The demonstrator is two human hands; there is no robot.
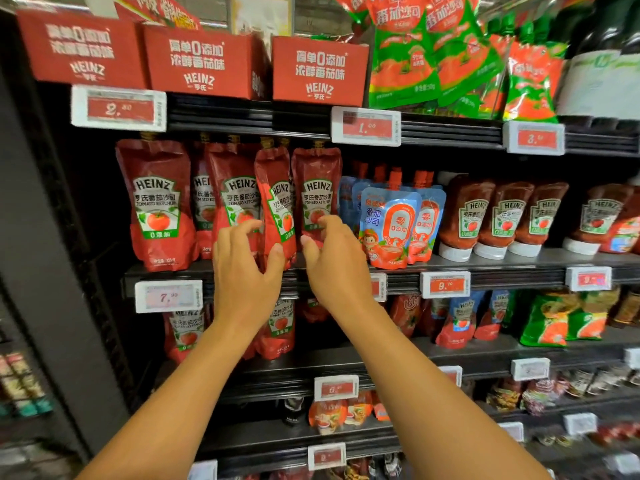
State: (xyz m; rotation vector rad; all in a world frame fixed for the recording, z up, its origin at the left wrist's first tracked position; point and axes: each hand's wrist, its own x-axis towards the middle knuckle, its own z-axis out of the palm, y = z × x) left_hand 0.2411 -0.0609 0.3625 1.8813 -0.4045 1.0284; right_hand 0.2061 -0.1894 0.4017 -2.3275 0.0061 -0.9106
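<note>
While both hands (287, 268) flank it, the ketchup pouch (277, 202) stands spout-up, slightly tilted

1. Ketchup pouches (157, 202) stand in a row on the middle shelf (519, 261).
2. Right of them stand small pouches (389, 226), then bottles (498, 216).
3. Boxes (204, 65) sit on the shelf above.
4. Both hands, left hand (242, 271) and right hand (334, 265), are before the tilted pouch (277, 202).

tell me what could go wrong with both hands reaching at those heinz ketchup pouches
The tilted ketchup pouch between the left hand and right hand leans on its neighbours; a nudge could topple it off the shelf edge. The right hand is also close to the blue tomato sauce pouch, which might get knocked forward.
</note>
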